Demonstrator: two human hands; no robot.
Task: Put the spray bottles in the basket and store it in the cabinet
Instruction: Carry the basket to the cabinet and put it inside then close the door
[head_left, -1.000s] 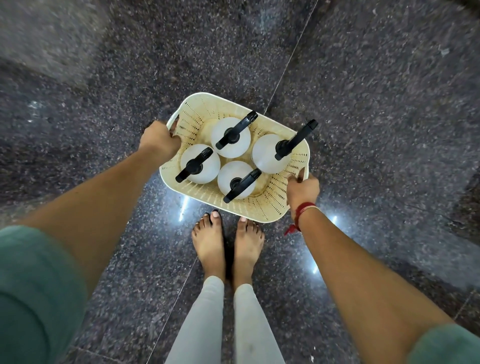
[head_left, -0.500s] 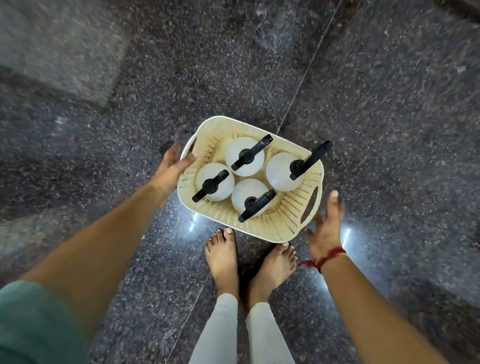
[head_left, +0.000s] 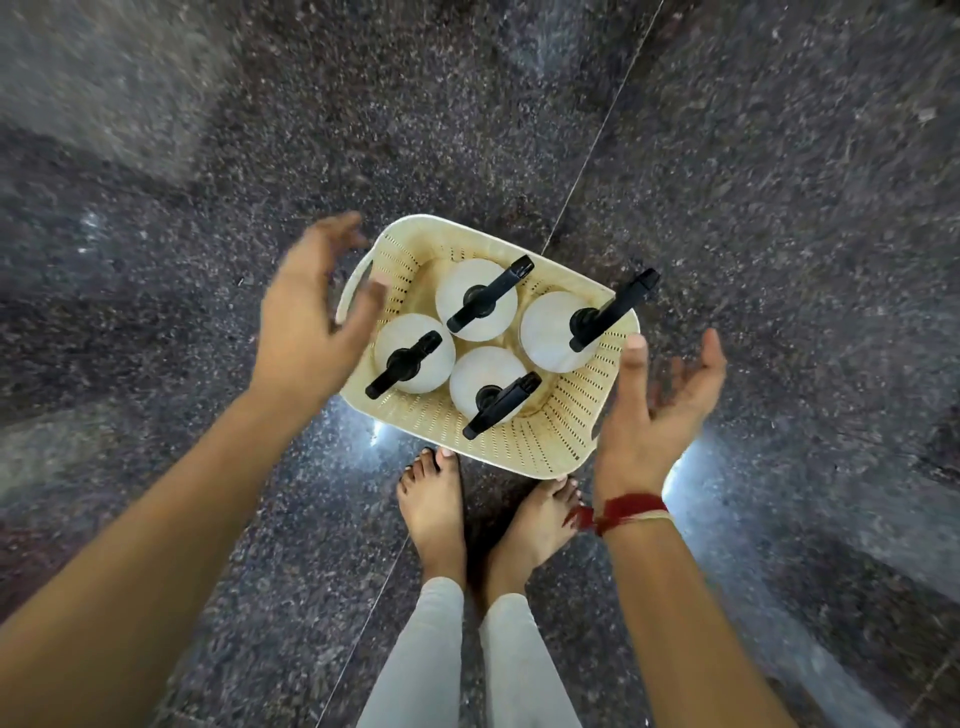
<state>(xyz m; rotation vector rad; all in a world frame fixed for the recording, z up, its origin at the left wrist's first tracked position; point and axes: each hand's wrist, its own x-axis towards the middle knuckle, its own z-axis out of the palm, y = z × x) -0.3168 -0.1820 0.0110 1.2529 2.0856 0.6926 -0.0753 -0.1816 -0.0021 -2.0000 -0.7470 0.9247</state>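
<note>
A cream perforated basket (head_left: 545, 441) stands on the dark floor just in front of my bare feet. Several white spray bottles (head_left: 475, 299) with black trigger heads stand upright inside it, filling it. My left hand (head_left: 311, 312) hovers over the basket's left handle, fingers spread, holding nothing; it looks blurred. My right hand (head_left: 660, 410), with a red thread at the wrist, is beside the basket's right end, palm turned up and open, apart from the rim.
Polished dark speckled stone floor (head_left: 753, 182) lies all around, with a thin joint line running diagonally under the basket. My feet (head_left: 436, 509) stand right behind the basket. No cabinet is in view.
Both hands let go of the basket's handles and lifted away with fingers spread. The basket now stands on the floor, and the view has drawn closer to it.
</note>
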